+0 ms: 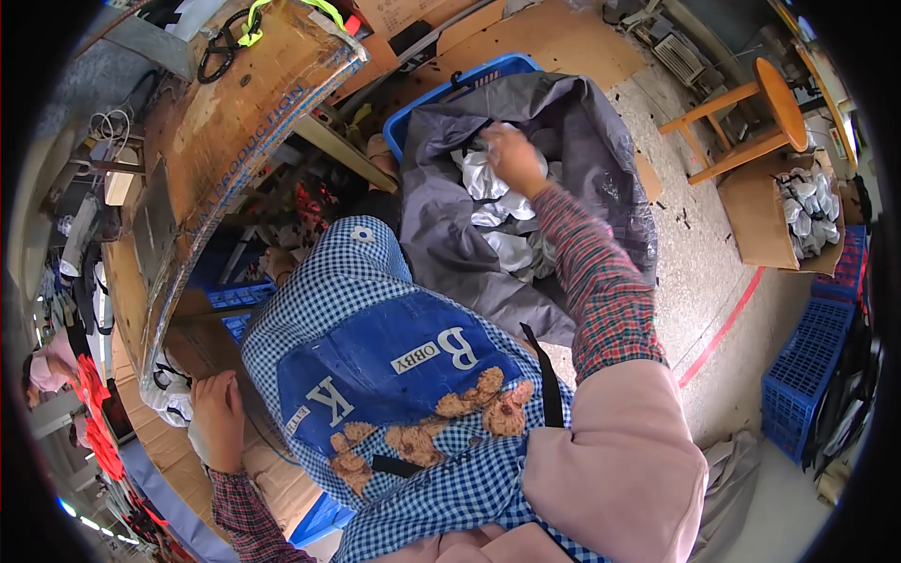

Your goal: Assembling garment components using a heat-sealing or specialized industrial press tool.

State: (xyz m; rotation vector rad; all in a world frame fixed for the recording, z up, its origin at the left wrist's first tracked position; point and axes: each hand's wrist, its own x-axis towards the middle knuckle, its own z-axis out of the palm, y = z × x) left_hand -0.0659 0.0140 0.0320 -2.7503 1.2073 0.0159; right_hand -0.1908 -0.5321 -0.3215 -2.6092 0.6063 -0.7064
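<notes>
My right hand (pixel 514 161) reaches into a large grey fabric liner (pixel 441 239) in a blue basket (pixel 511 64). Beneath and around it lie crumpled silvery-white bundles (pixel 510 211); its fingers are smeared by motion, so a grip cannot be made out. Down at the left, my left hand (pixel 219 420) has its fingers curled in beside a white bundle with black parts (pixel 169 392), at the edge of the worn wooden table. Whatever those fingers hold is hidden. A blue checked apron (pixel 319 272) covers my lap between the two hands.
The wooden table (pixel 211 122) stands close on my left, with a black cord and yellow strap on top. To the right are a wooden stool (pixel 779 108), a cardboard box (pixel 751 220) of similar silvery bundles, and a blue crate (pixel 807 366).
</notes>
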